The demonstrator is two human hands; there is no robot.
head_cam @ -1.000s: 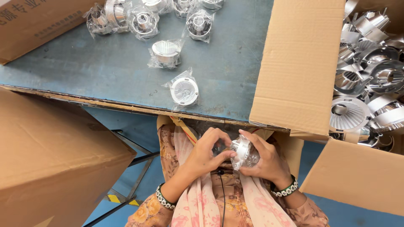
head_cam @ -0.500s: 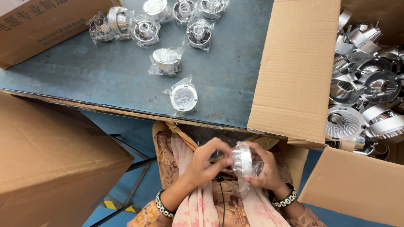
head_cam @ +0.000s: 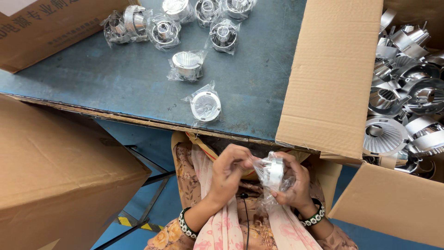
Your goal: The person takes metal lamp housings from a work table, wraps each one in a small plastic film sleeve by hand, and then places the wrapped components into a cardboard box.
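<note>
Over my lap, my right hand grips a shiny silver lamp reflector that sits in a clear plastic bag. My left hand pinches the bag's upper edge just left of the reflector. The bag's loose end hangs down between my wrists. Both wrists wear beaded bracelets. On the blue-grey table above my hands lies a bagged reflector with its round white face up, and another bagged one lies farther back.
Several more bagged reflectors lie at the table's far edge. An open cardboard box on the right holds several loose silver reflectors. A large closed carton stands at the left, another carton at top left.
The reflector has turned on edge in my right hand and sits further inside the bag. My left hand has shifted from cupping it to pinching the bag's edge.
</note>
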